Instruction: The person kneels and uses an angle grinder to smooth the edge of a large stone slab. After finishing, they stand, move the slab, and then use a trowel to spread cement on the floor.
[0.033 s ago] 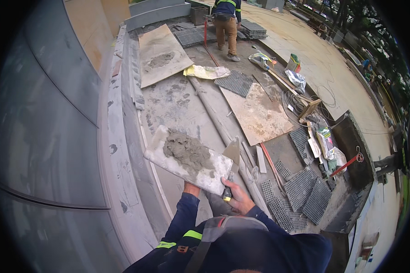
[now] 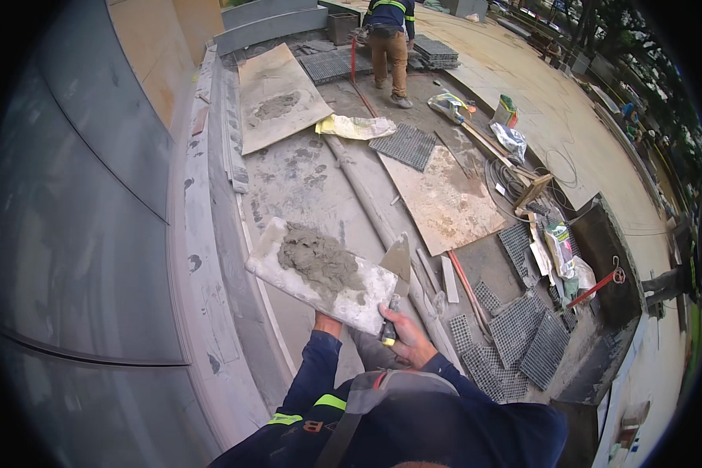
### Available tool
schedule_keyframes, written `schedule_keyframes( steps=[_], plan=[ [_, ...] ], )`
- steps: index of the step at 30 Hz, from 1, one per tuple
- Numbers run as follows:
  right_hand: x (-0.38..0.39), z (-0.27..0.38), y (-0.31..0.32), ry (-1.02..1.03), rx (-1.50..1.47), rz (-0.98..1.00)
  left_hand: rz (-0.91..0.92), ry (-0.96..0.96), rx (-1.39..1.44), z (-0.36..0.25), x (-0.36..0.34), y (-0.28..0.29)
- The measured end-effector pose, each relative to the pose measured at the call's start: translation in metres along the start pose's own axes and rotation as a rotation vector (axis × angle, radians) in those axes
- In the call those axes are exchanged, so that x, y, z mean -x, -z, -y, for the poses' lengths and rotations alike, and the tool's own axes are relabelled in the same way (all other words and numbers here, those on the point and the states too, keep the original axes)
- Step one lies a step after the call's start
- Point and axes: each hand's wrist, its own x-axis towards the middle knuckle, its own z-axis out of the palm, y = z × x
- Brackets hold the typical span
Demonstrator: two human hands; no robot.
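Note:
My left hand (image 2: 328,324) is under a pale, mortar-caked board (image 2: 374,295) and holds it up from below; its fingers are hidden by the board. A heap of wet grey mortar (image 2: 316,257) lies across the middle and far end of the board. My right hand (image 2: 408,335) is closed around the dark, yellow-tipped handle of a pointed trowel (image 2: 398,259). The trowel's blade points away from me, just past the board's right corner, with some grey mortar on it. The right thumb is at the board's near right edge.
A long pipe (image 2: 366,199) runs along the floor ahead. Beyond lie plywood sheets (image 2: 442,199), one bearing mortar (image 2: 277,105), and a yellow bag (image 2: 356,126). Dark grid panels (image 2: 515,327) are scattered at right. A smooth grey wall (image 2: 93,234) stands left. A co-worker (image 2: 388,47) is bending far ahead.
The view has shifted very slightly. My hands, the board and the trowel keep the same position.

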Motion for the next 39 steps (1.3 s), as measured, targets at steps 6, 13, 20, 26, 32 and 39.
schedule_keyframes(
  steps=[6,13,20,26,32,39],
  plan=[
    [-0.216,0.127,-0.088,0.052,0.43,-0.022,-0.061,-0.163,0.027,-0.127,-0.192,0.08],
    [-0.418,0.227,-0.191,-0.029,0.823,-0.141,-0.242,-0.459,0.399,-0.272,-0.327,0.175],
    [-0.701,0.267,-0.253,-0.229,0.824,-0.126,-0.262,-0.417,0.277,-0.347,-0.469,0.326],
    [-0.925,0.331,-0.341,-0.197,1.025,-0.156,-0.368,-0.275,0.204,-0.45,-0.679,0.434],
    [-1.102,0.432,-0.45,0.247,1.511,-0.029,-0.36,-0.221,0.041,-0.567,-0.947,0.486],
    [-1.351,0.54,-0.538,0.447,1.95,0.248,-0.382,-0.213,-0.03,-0.639,-1.276,0.586]
  ],
)
